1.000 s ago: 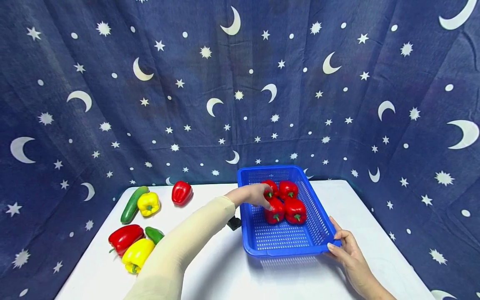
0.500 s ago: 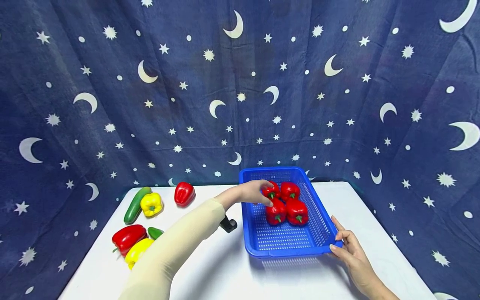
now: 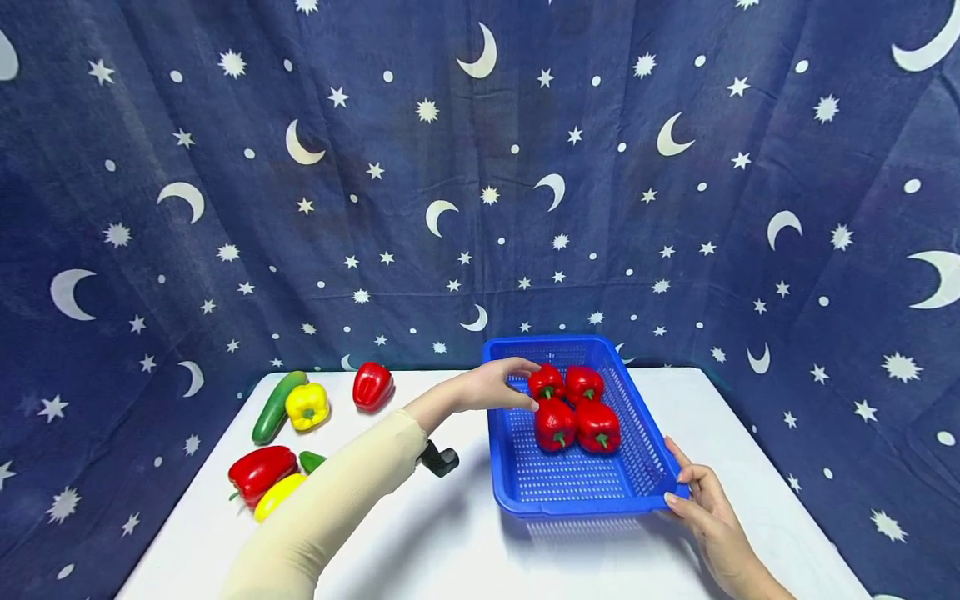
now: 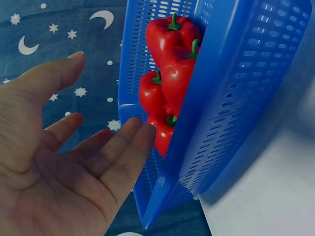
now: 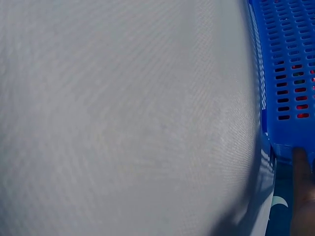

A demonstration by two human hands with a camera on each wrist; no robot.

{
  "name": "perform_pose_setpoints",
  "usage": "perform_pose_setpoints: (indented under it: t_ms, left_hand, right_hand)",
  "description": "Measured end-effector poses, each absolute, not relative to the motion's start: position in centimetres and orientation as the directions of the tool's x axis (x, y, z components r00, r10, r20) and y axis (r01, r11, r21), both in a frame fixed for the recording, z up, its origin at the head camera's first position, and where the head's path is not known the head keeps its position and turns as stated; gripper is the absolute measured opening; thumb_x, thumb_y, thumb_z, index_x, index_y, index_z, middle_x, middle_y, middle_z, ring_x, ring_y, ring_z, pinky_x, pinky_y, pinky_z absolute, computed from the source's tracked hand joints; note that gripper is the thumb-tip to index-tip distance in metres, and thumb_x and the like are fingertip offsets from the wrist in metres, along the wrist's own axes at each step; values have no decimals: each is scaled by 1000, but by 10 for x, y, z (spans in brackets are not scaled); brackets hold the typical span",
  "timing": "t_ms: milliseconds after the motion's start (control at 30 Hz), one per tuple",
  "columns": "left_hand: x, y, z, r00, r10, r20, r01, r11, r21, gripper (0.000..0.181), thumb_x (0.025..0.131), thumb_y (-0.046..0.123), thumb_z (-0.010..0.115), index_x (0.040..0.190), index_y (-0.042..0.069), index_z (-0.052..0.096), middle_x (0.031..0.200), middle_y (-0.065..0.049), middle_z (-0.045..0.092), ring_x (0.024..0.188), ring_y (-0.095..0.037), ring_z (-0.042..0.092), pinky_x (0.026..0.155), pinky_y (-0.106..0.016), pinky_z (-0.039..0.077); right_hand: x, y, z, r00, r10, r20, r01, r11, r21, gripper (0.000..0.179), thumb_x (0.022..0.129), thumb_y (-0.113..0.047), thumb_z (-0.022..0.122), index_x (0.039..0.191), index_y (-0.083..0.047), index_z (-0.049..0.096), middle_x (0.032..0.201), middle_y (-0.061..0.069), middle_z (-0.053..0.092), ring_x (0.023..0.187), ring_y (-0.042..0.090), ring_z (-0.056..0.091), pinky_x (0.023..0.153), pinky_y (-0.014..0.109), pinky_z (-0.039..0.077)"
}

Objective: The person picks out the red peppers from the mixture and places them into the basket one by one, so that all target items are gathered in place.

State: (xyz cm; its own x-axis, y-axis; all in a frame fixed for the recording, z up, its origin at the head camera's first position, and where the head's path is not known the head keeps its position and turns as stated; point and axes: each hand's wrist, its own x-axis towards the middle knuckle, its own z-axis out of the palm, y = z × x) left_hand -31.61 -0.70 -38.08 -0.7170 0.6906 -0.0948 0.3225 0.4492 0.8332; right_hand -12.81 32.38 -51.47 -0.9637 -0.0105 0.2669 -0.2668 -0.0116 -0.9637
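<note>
A blue perforated basket (image 3: pixel 570 504) stands on the right half of the white table. Inside it several red bell peppers (image 3: pixel 598 427) sit close together, stems up. My left hand (image 3: pixel 491 385) is over the basket's left rim, thumb and fingers spread apart with nothing between them; the left wrist view shows the bare palm (image 4: pixel 64 182) beside the rim and the red bell peppers (image 4: pixel 179 73) beyond. At the near right corner my right hand (image 3: pixel 712 525) grips the basket's rim, thumb on top. In the right wrist view, a finger (image 5: pixel 302 184) lies against the basket's wall (image 5: pixel 295 132).
On the table's left lie a cucumber (image 3: pixel 277 408), a yellow bell pepper (image 3: pixel 307 407) and a red bell pepper (image 3: pixel 372 387). Nearer are another red bell pepper (image 3: pixel 262 473), a second yellow pepper (image 3: pixel 279 495) and a green vegetable (image 3: pixel 311 461), partly behind the left sleeve. A starry blue curtain (image 3: pixel 420 183) stands behind.
My left hand has come off the red bell peppers and drawn back left toward the basket's rim, its fingers parting. My right hand keeps its grip on the corner.
</note>
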Motion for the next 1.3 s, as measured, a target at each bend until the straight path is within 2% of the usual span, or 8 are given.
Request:
perform_pose_setpoints:
  t_ms: [300, 467, 633, 767, 1033, 1300]
  left_hand:
    - [-314, -25, -377, -725, 688, -40, 356, 423, 833, 68, 90, 28, 80, 150, 17, 50, 150, -8, 52, 118, -20, 65, 98, -40, 55]
    - [-309, -36, -375, -732, 682, 5, 395, 418, 818, 67, 92, 30, 77, 152, 19, 48, 152, -7, 50, 126, -23, 61, 99, -39, 54]
    - [-304, -48, -375, -731, 681, 43, 416, 396, 818, 67, 93, 25, 76, 153, 16, 46, 153, -9, 48, 132, -31, 56, 96, -39, 55]
    - [-300, -61, -375, -736, 674, 63, 427, 389, 816, 69, 94, 26, 76, 154, 12, 45, 154, -10, 47, 133, -35, 54, 96, -42, 56]
    - [-301, -92, -378, -759, 641, 116, 455, 395, 798, 67, 93, 27, 76, 152, 13, 47, 154, -11, 47, 134, -35, 52, 102, -46, 52]
    - [-304, -117, -384, -822, 557, 117, 415, 446, 793, 67, 93, 22, 75, 153, 14, 46, 156, -6, 45, 140, -31, 46, 107, -51, 46]
  right_hand:
    - [-128, 325, -517, -962, -23, 272, -271, -45, -961, 18, 104, 3, 45, 113, -11, 39, 171, 1, 16, 139, -4, 34, 98, 21, 48]
    - [-127, 324, -517, -969, -13, 247, -247, -34, -968, 17, 104, 2, 45, 113, -11, 39, 171, 1, 15, 136, -6, 35, 96, 22, 49]
    - [-127, 323, -515, -979, -2, 203, -203, -22, -979, 17, 104, -1, 47, 113, -13, 39, 171, 0, 14, 134, -9, 35, 96, 22, 49]
    - [-128, 323, -516, -977, -17, 215, -214, -20, -977, 18, 104, -1, 47, 113, -15, 39, 171, -2, 14, 135, -9, 35, 96, 21, 49]
    - [-129, 325, -517, -969, -41, 244, -243, -29, -970, 17, 104, 1, 45, 114, -10, 38, 171, -2, 13, 135, -7, 35, 95, 23, 50]
    - [-130, 325, -517, -975, -23, 221, -220, -19, -975, 17, 104, 0, 46, 114, -11, 37, 171, -1, 13, 134, -7, 36, 95, 23, 50]
